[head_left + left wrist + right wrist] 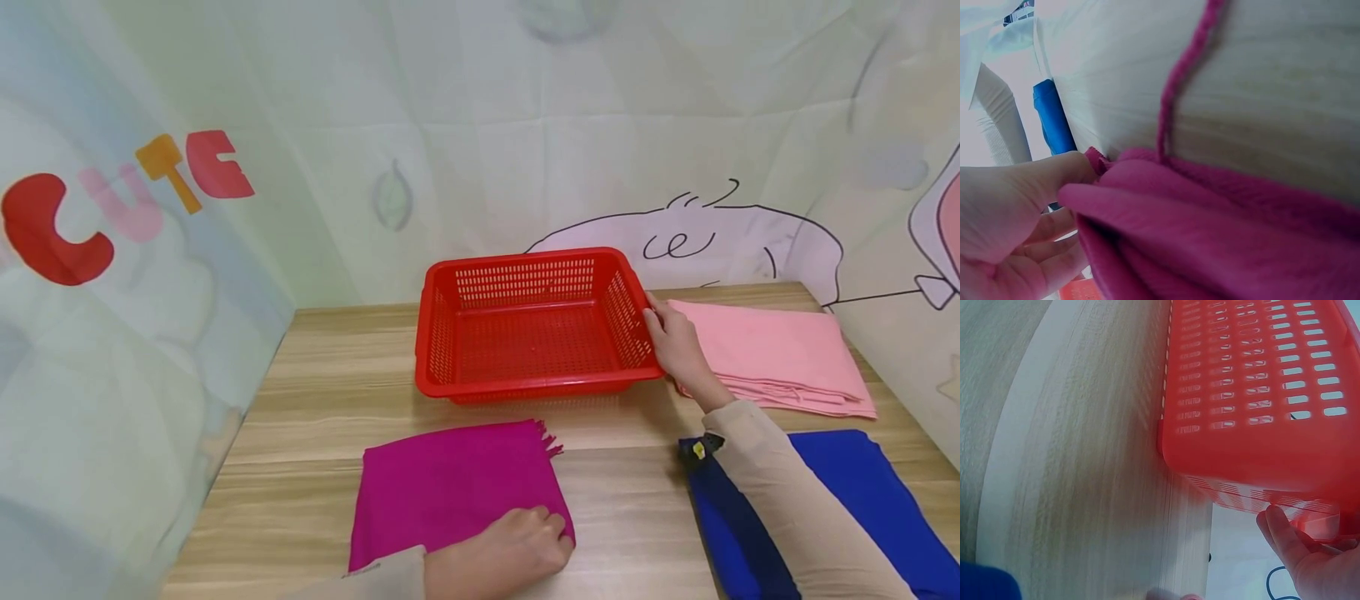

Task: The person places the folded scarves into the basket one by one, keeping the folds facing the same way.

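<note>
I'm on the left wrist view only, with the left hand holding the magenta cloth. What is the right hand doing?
Observer: The right hand holds the red basket by its right end.
Operator: Is there any cloth on that side of the basket?
Observer: Yes, a folded pink cloth lies just to the right of it.
Operator: And how does the magenta cloth sit relative to the basket?
Observer: In the head view, the magenta cloth lies on the near side of it, with bare table showing between.

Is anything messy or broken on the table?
Nothing looks spilled or broken. The magenta cloth is a bit untidy, though: loose fringe strands poke out at its far right corner, while most of its top lies smooth.
</note>
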The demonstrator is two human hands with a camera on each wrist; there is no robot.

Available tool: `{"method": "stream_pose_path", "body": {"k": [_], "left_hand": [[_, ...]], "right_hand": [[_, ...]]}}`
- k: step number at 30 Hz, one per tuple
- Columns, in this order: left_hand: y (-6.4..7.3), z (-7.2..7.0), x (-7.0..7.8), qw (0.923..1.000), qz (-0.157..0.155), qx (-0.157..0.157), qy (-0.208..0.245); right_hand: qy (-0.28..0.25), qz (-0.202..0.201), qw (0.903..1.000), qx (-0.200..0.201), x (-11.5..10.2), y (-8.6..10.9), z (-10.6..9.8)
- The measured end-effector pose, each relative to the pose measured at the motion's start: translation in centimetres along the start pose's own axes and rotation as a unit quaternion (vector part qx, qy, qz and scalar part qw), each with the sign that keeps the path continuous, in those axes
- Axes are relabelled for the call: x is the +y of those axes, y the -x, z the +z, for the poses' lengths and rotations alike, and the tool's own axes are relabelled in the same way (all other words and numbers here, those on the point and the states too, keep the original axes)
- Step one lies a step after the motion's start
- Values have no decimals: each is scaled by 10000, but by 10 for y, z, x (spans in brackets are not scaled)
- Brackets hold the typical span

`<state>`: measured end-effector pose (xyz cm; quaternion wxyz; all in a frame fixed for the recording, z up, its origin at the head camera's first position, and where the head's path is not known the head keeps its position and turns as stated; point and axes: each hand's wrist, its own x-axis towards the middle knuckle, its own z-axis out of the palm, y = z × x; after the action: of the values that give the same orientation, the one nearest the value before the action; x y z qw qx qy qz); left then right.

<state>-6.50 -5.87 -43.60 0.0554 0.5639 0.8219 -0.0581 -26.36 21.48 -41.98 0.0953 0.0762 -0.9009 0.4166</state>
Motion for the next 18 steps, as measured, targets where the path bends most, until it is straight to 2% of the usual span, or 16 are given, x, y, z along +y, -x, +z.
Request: {"method": "stream_pose_path", "body": {"k": [4,10,18], "left_hand": [[-2,-1,2,9999,94,55,-103],[-8,-2,2,9998,101,-141,35],[-13,-4,3,9996,128,-243,90]], "right_hand": [[-30,10,10000,-7,0,0,0],[-32,-53,10000,21,-1,0,-1],[-24,-45,10000,33,-1,0,-1]]}}
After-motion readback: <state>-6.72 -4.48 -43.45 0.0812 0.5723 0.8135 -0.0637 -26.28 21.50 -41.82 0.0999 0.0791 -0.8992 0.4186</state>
